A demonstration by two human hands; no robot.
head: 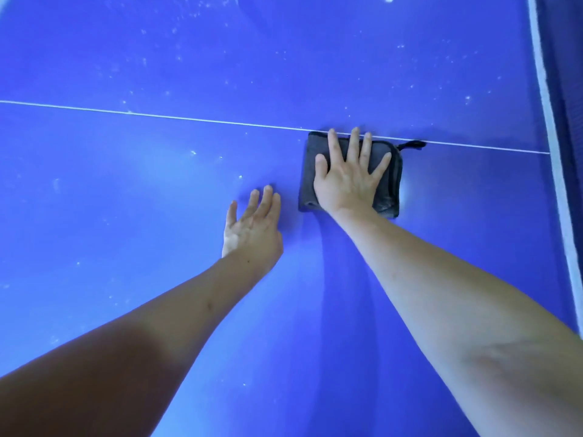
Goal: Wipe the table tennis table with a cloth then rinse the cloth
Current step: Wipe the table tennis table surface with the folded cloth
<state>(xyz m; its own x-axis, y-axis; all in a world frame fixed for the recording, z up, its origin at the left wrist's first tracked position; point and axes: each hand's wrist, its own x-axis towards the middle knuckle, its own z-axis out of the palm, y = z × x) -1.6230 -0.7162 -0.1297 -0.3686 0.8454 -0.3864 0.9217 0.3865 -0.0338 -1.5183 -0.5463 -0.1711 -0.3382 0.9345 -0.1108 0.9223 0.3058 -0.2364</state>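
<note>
Left hand (252,223) flat on the blue table tennis table (126,184), fingers straight and close together, holding nothing, just left of the cloth and apart from it. Right hand (350,178) spread wide, palm down, pressing the folded grey cloth (388,190), which sits under that palm with its far edge on the thin white centre line (157,115). A small dark hang loop (411,145) sticks out right of the fingertips. White speckles beyond both hands, so wiping looks only partly done; a wet-looking streak runs back from the cloth toward the wrist.

Handling, judged: cloth soft, light, limp, probably damp, will bunch if pushed by one edge. Flat palm pressure suits wiping; for lifting, pinch a folded corner or the loop. Tabletop hard, smooth, likely slick where wet.

Right of the right hand, white edge band (555,152). No readable brand, label or writing.
</note>
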